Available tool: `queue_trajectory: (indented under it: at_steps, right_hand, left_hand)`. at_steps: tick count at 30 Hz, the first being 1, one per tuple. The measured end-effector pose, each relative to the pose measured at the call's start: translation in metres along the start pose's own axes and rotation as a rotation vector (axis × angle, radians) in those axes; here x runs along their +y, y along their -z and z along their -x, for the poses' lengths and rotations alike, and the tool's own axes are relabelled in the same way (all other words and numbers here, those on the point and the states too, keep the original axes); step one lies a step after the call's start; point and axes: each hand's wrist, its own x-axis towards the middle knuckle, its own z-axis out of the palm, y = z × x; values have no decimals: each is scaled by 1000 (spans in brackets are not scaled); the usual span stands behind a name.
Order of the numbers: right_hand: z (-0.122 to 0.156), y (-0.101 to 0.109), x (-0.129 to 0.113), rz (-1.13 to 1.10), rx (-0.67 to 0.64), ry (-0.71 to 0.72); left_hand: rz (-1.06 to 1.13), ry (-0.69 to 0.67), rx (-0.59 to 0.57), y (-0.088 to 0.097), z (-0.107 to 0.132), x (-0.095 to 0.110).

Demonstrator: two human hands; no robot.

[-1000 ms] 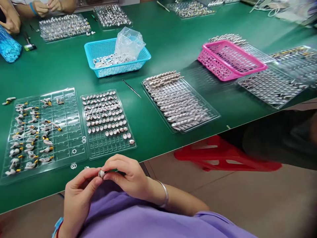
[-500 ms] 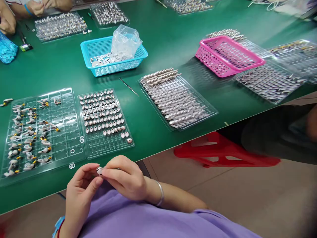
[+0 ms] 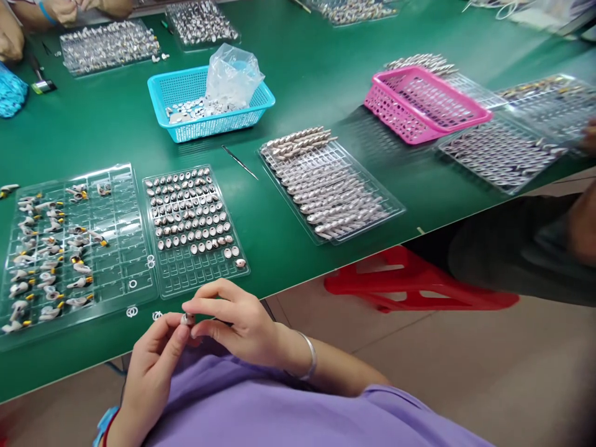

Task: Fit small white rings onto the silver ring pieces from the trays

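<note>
R hand (image 3: 244,323) just loosened its grip, fingers parted; L hand (image 3: 156,357) still pinching small pc (image 3: 187,319), so L's apparently bearing it.

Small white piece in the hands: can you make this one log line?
left hand: pinching small rounded white part | right hand: beside it, contact unclear | clear rectangular plastic tray: partly filled, on green table

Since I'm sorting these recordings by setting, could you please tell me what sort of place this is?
It looks like a factory workroom: a green table carries a clear tray with small parts in rows, and a blue basket of loose pieces.
</note>
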Motion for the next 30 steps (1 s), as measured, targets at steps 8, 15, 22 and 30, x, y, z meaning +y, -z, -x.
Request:
queue_trajectory:
  at_steps: [8, 15, 22, 30]
  right_hand:
    - [6, -5, 3, -169, -17, -153]
    - [9, -5, 3, -311, -5, -313]
    - [13, -9, 5, -411, 48, -375]
    - [14, -8, 5, -395, 27, -375]
  left_hand:
    - [-138, -1, -174, -7, 2, 8]
    - [-98, 75, -201, -8, 7, 9]
    - [-167, 44, -201, -10, 6, 8]
    - [-222, -25, -173, -11, 6, 12]
